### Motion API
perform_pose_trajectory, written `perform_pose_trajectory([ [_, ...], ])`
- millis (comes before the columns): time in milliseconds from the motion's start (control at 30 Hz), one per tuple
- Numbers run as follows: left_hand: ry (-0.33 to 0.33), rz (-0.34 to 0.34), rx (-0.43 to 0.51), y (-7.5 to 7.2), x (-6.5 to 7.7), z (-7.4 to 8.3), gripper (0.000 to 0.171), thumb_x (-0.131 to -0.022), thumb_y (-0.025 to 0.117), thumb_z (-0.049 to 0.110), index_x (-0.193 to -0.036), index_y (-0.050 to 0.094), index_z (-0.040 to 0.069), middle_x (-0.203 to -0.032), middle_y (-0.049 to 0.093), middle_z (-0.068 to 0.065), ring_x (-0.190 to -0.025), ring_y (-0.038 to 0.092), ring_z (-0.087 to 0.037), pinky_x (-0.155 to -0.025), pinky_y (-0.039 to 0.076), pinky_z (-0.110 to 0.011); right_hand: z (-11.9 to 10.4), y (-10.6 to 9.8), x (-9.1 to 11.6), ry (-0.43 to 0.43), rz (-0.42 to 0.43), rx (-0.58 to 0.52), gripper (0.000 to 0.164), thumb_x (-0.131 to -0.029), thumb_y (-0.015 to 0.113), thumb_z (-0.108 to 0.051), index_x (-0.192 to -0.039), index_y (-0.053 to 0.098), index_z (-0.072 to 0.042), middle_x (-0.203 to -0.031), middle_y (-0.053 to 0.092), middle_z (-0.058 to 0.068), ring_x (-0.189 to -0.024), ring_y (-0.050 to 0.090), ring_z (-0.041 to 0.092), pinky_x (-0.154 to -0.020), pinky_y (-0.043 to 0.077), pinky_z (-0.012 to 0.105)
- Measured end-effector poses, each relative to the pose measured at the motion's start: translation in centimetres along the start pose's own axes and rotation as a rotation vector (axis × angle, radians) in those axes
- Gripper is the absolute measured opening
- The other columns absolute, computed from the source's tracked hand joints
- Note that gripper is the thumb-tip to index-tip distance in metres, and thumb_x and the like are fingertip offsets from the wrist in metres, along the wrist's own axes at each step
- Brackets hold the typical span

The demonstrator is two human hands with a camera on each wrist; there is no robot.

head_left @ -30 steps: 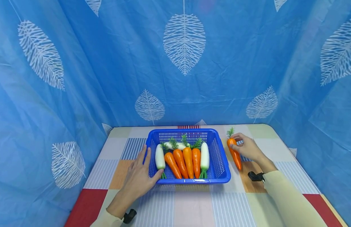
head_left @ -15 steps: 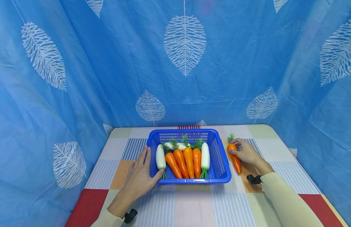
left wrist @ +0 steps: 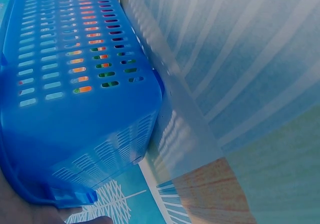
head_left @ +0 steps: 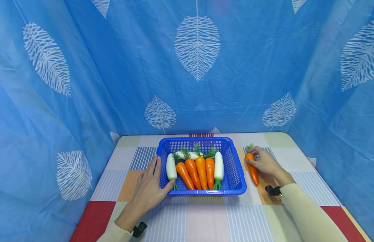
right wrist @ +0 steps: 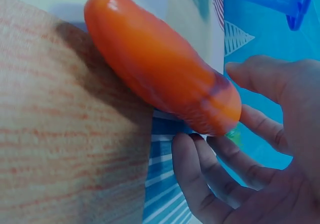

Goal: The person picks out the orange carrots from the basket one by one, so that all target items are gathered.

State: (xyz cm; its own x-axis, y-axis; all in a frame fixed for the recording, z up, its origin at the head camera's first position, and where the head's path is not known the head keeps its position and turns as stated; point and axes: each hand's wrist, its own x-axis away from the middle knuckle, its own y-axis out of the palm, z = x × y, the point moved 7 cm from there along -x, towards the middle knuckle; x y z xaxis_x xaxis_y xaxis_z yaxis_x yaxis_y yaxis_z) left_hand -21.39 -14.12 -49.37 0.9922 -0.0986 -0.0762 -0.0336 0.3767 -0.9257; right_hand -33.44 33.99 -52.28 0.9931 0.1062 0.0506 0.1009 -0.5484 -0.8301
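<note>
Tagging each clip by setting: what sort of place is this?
Likely a staged recording booth: a blue leaf-print curtain hangs behind and on both sides of a patchwork-covered table, which holds a blue basket of shiny, artificial-looking carrots and white radishes.

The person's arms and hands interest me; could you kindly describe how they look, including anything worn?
The left sleeve and right sleeve are plain and pale cream. A left wrist device and a right wrist device are both small and black. The left hand and right hand wear no gloves.

Blue leaf-printed fabric (head_left: 241,77) hangs behind and beside the table (head_left: 295,154); a patchwork cloth (head_left: 205,222) covers it.
</note>
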Motion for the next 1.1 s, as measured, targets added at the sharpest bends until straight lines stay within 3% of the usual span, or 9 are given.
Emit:
perform_pose_trajectory([
  [333, -0.007, 0.000, 0.000, 0.0, 0.0, 0.0, 0.112, -0.107, 0.070, 0.066, -0.187, 0.018, 0.007, -0.198, 0.013, -0.018, -0.178, 0.032, -0.054, -0.133, 0.036, -0.087, -0.6, -0.6, 0.4, -0.028, -0.031, -0.001, 0.054, -0.105, 0.087, -0.015, -0.149, 0.065, 0.007, -0.144, 0.069, 0.040, -0.102, 0.072, 0.036, -0.077, 0.073, 0.039],
  [567, -0.005, 0.006, -0.005, 0.0, 0.1, 0.1, 0.112, -0.107, 0.071, 0.065, -0.187, 0.019, 0.007, -0.198, 0.013, -0.018, -0.177, 0.032, -0.054, -0.132, 0.037, -0.088, -0.8, -0.6, 0.5, -0.056, -0.030, 0.017, 0.053, -0.102, 0.089, -0.014, -0.147, 0.067, 0.006, -0.143, 0.070, 0.039, -0.106, 0.073, 0.037, -0.089, 0.075, 0.048],
  [700, -0.008, 0.006, -0.001, 0.0, 0.2, 0.1, 0.112, -0.107, 0.072, 0.064, -0.187, 0.019, 0.007, -0.198, 0.013, -0.018, -0.178, 0.032, -0.053, -0.132, 0.037, -0.088, -1.4, -1.3, 0.7, -0.061, 0.015, 0.076, 0.054, -0.102, 0.090, -0.019, -0.146, 0.068, 0.005, -0.139, 0.070, 0.038, -0.106, 0.071, 0.039, -0.091, 0.073, 0.053],
  [933, -0.015, 0.003, 0.011, 0.1, 0.2, 0.0, 0.113, -0.107, 0.072, 0.064, -0.187, 0.018, 0.007, -0.198, 0.012, -0.018, -0.178, 0.031, -0.053, -0.134, 0.035, -0.088, -5.2, -3.6, 0.9, -0.161, 0.120, 0.133, 0.054, -0.103, 0.089, -0.022, -0.147, 0.070, 0.004, -0.136, 0.071, 0.035, -0.113, 0.075, 0.047, -0.096, 0.071, 0.064],
  [1100, -0.015, 0.003, 0.013, 0.1, 0.1, 0.0, 0.112, -0.107, 0.073, 0.064, -0.187, 0.018, 0.007, -0.198, 0.011, -0.018, -0.178, 0.031, -0.053, -0.133, 0.034, -0.088, -9.6, -4.7, 1.3, -0.227, 0.124, 0.124, 0.053, -0.105, 0.087, -0.023, -0.149, 0.070, 0.001, -0.142, 0.071, 0.033, -0.120, 0.077, 0.050, -0.102, 0.069, 0.068],
])
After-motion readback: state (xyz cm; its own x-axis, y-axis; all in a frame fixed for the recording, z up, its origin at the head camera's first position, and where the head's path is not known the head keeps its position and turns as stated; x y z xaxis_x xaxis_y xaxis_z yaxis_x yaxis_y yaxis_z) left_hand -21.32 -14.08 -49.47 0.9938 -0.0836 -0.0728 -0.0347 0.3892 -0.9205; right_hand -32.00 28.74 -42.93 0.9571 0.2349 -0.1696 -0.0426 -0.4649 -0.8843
